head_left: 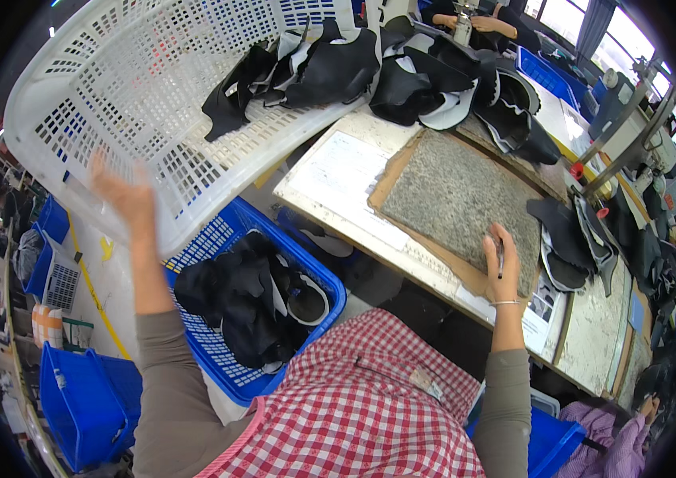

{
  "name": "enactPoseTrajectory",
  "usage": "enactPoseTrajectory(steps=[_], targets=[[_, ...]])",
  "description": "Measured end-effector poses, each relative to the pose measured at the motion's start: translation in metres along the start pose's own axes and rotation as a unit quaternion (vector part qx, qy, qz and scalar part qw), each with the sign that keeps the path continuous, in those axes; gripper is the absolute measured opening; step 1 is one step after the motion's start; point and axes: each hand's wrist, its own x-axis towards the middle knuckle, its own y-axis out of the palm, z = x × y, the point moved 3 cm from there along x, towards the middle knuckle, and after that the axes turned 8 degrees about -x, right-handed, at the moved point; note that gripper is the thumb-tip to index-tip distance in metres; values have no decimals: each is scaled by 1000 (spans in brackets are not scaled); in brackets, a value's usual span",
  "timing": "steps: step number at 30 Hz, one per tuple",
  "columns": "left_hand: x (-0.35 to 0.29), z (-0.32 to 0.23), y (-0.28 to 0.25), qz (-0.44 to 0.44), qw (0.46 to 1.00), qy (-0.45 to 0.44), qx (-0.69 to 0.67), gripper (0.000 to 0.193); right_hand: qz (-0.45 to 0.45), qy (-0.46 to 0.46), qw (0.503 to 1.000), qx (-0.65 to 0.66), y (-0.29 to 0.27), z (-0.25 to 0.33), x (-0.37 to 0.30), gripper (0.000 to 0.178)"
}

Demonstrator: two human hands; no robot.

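Blurred by motion, my left hand point(123, 195) is raised in front of the side of a large white perforated plastic basket point(187, 171). Its fingers look spread with nothing in them, and whether they touch the basket I cannot tell. On the grey stone slab point(457, 187) rests my right hand point(502, 267), its fingers curled round a slim dark tool point(500, 260) that is mostly hidden. Black shoe-upper pieces point(334, 68) with white lining lie in the basket's right end. More black uppers point(414, 88) are heaped on the table beyond the slab.
Below the white basket stands a blue basket point(334, 307) holding black uppers point(246, 295). Further uppers point(569, 239) lie right of the slab on the white table point(338, 179). Blue crates point(83, 406) stand at lower left. Other people's hands point(491, 24) show at the far side.
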Motion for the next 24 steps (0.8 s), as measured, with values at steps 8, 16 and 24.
enactPoseTrajectory(steps=[8, 16, 24], targets=[[-33, -136, 305, 254, 933, -119, -224, 84, -20, -73, 959, -274, 9, -19, 13, 40], [-25, -249, 346, 548, 803, -130, -197, 59, -42, -72, 963, -257, 8, -9, 12, 38], [51, -364, 223, 250, 393, -391, -794, 13, -5, 2, 991, 132, -10, -16, 6, 59]])
